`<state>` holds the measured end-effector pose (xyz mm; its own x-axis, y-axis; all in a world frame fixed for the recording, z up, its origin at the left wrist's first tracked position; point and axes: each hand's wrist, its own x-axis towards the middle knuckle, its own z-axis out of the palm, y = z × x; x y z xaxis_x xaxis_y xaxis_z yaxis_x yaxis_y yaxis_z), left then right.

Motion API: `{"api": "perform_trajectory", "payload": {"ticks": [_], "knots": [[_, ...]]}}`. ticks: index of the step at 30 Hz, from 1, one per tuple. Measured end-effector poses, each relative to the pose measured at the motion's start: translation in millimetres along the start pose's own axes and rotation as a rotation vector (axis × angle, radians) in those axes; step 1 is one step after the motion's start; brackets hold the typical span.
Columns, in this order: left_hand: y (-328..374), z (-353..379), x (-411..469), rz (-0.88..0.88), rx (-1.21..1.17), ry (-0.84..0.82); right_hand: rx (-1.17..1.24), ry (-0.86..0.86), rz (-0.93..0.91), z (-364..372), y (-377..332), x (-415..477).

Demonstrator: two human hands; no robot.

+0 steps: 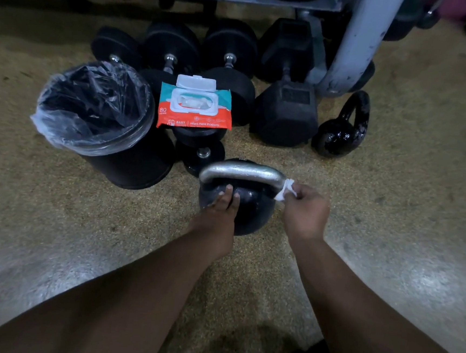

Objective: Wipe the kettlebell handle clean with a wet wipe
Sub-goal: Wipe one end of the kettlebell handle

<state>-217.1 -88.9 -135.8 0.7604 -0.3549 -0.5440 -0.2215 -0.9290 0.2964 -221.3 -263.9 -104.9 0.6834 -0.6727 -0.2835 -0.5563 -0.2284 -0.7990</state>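
A black kettlebell (251, 206) stands on the speckled floor in the middle of the view. Its silver handle (240, 171) arches across the top. My left hand (223, 203) lies flat on the ball, fingers spread, just under the handle. My right hand (305, 208) pinches a white wet wipe (285, 189) against the handle's right end, where it bends down to the ball. Part of the wipe is hidden inside my fingers.
An open pack of baby wipes (195, 105) rests on a dumbbell behind the kettlebell. A black bin with a clear liner (99, 114) stands to the left. Several black dumbbells (287, 91) and a small kettlebell (343, 129) sit by a grey rack post (359, 41).
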Motion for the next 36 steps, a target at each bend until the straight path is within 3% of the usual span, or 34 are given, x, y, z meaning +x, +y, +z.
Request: {"api": "perform_trajectory", "payload": {"ticks": [5,10,15,20,26,31,36], "knots": [[-0.6,-1.0,2.3,-0.009,0.035,-0.015,-0.098,0.019,-0.200,3.5,-15.8,-0.2],[-2.1,1.3,3.2,-0.002,0.021,-0.015,-0.144,0.021,-0.132,0.7,-13.6,-0.3],[0.9,0.1,6.1,-0.033,0.025,-0.022,-0.170,0.032,-0.291,5.8,-23.1,-11.8],[-1.8,1.6,7.0,-0.025,0.009,-0.047,-0.178,0.055,-0.191,6.9,-20.6,-3.8],[1.1,-0.8,10.1,-0.053,0.004,-0.072,-0.223,0.033,-0.327,6.9,-28.1,-15.9],[-1.8,0.2,6.9,-0.029,-0.008,-0.066,-0.307,-0.028,-0.217,-0.6,-22.5,9.7],[3.9,-4.8,7.1,-0.055,-0.032,-0.078,-0.278,0.013,-0.414,5.2,-22.8,-18.4]]}}
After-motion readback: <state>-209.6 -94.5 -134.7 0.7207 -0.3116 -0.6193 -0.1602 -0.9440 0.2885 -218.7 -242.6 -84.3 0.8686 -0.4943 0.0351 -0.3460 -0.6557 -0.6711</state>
